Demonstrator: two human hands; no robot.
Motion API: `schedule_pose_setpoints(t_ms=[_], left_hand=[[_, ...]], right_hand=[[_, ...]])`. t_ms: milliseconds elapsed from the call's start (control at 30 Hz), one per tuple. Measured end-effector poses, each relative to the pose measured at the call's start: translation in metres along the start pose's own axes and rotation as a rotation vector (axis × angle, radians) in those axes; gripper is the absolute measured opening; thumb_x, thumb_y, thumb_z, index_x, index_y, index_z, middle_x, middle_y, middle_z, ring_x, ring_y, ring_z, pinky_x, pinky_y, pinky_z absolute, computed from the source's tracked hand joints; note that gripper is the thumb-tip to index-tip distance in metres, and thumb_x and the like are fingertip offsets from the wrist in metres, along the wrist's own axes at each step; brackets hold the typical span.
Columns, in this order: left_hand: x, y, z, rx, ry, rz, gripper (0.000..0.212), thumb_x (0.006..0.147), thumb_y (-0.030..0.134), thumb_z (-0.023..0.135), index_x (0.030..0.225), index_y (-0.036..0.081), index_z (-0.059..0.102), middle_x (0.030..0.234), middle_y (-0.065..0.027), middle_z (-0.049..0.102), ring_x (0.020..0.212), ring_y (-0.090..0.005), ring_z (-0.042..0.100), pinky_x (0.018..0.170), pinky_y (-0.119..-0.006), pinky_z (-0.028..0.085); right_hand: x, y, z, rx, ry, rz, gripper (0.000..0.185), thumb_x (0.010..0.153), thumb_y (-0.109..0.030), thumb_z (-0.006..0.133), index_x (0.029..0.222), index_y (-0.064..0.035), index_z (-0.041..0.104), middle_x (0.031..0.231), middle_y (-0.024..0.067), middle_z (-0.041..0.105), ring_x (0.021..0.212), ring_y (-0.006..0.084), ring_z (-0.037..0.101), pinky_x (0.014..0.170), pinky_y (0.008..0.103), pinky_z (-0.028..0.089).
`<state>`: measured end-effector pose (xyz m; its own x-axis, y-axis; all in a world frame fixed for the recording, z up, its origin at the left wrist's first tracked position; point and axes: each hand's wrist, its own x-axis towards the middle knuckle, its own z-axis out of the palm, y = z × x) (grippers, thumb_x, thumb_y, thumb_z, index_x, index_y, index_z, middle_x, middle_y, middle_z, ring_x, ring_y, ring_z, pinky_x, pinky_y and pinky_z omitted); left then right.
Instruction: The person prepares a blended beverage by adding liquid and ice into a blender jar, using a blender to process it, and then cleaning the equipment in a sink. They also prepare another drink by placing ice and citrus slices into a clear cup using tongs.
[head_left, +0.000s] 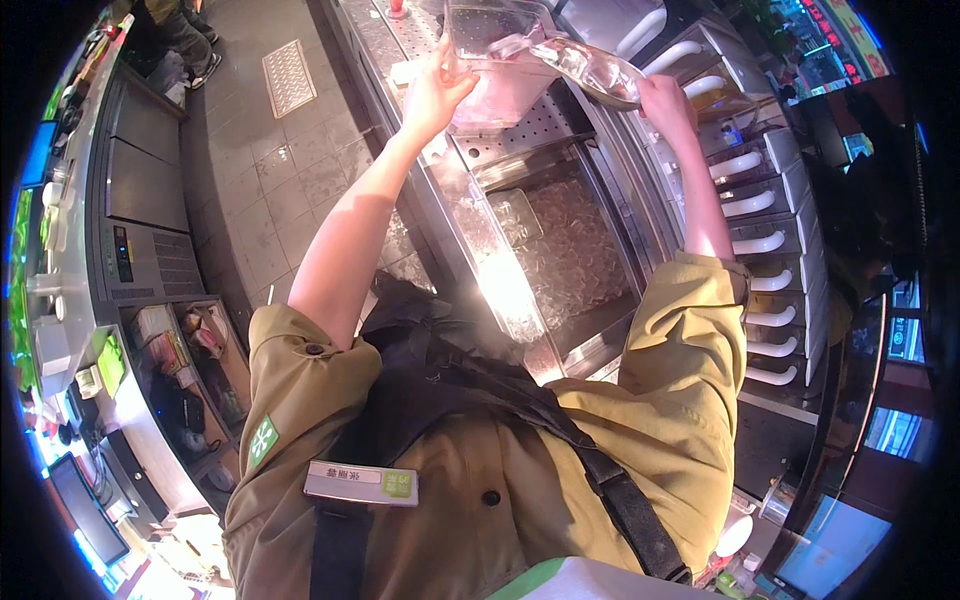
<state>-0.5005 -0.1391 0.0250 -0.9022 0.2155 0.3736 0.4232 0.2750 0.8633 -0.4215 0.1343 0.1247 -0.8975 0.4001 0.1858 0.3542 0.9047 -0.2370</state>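
My left hand (437, 99) grips the left rim of a clear plastic container (501, 96), near the top of the view. My right hand (667, 106) is closed around the handle end of a metal scoop (626, 96) loaded with ice (581, 61). The scoop's front end lies over the container's right rim, and ice pieces show at its mouth. Pinkish, cloudy contents show through the container's wall. Nearer my body, an open ice bin (581, 247) is sunk into the steel counter. A clear square-edged piece (517, 217) lies on the ice at its left side.
Perforated steel (521, 139) lies under the container. White-handled dispensers (754, 202) line the right side. Left of the counter runs a tiled floor (255, 187) with a metal floor plate (290, 79). Another person's legs (176, 37) stand at the upper left, by steel cabinets (146, 180).
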Motion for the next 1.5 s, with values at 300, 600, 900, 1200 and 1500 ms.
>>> schedule_pose_setpoints(t_ms=[300, 600, 900, 1200, 1500], left_hand=[[0.003, 0.002, 0.004, -0.004, -0.003, 0.046, 0.068, 0.068, 0.021, 0.066, 0.123, -0.001, 0.034, 0.061, -0.0069, 0.055, 0.063, -0.0116, 0.056, 0.058, -0.025, 0.043], [-0.003, -0.024, 0.006, -0.225, -0.11, -0.213, 0.051, 0.067, 0.014, 0.066, 0.112, 0.0, 0.046, 0.086, -0.0084, 0.058, 0.077, -0.0127, 0.056, 0.07, -0.026, 0.044], [-0.021, 0.022, -0.017, -0.077, 0.122, -0.046, 0.032, 0.06, 0.007, 0.06, 0.09, -0.001, 0.056, 0.068, -0.007, 0.058, 0.063, -0.0144, 0.055, 0.06, -0.027, 0.045], [-0.082, 0.048, -0.174, -0.155, 0.379, -0.192, 0.011, 0.058, -0.001, 0.056, 0.065, 0.0, 0.049, 0.069, -0.0018, 0.053, 0.065, -0.0097, 0.048, 0.067, -0.022, 0.039], [-0.064, 0.003, -0.247, -0.058, 0.428, -0.182, 0.011, 0.059, 0.006, 0.059, 0.064, 0.001, 0.05, 0.064, -0.0018, 0.048, 0.058, -0.0102, 0.047, 0.054, -0.022, 0.038]], right_hand=[[0.008, -0.027, -0.038, -0.23, -0.044, -0.025, 0.036, 0.074, -0.027, 0.038, 0.084, 0.0002, 0.059, 0.08, 0.0185, 0.06, 0.084, 0.0332, 0.057, 0.074, 0.041, 0.041], [-0.029, -0.041, -0.065, -0.176, -0.03, 0.089, 0.039, 0.08, -0.033, 0.038, 0.092, -0.0004, 0.057, 0.095, 0.0237, 0.054, 0.093, 0.0404, 0.05, 0.078, 0.0443, 0.039], [-0.122, 0.016, 0.089, -0.336, -0.573, 0.332, 0.03, 0.074, -0.027, 0.05, 0.092, -0.005, 0.061, 0.094, 0.0167, 0.059, 0.089, 0.0294, 0.057, 0.077, 0.0387, 0.044], [-0.096, -0.027, 0.218, -0.28, -0.741, 0.136, 0.026, 0.072, -0.015, 0.047, 0.091, -0.0073, 0.062, 0.098, 0.0147, 0.059, 0.092, 0.0241, 0.057, 0.073, 0.0377, 0.045], [0.033, -0.116, 0.153, 0.192, -0.473, -0.016, 0.032, 0.076, -0.029, 0.052, 0.085, -0.0003, 0.06, 0.064, 0.0106, 0.06, 0.061, 0.02, 0.059, 0.058, 0.0307, 0.045]])
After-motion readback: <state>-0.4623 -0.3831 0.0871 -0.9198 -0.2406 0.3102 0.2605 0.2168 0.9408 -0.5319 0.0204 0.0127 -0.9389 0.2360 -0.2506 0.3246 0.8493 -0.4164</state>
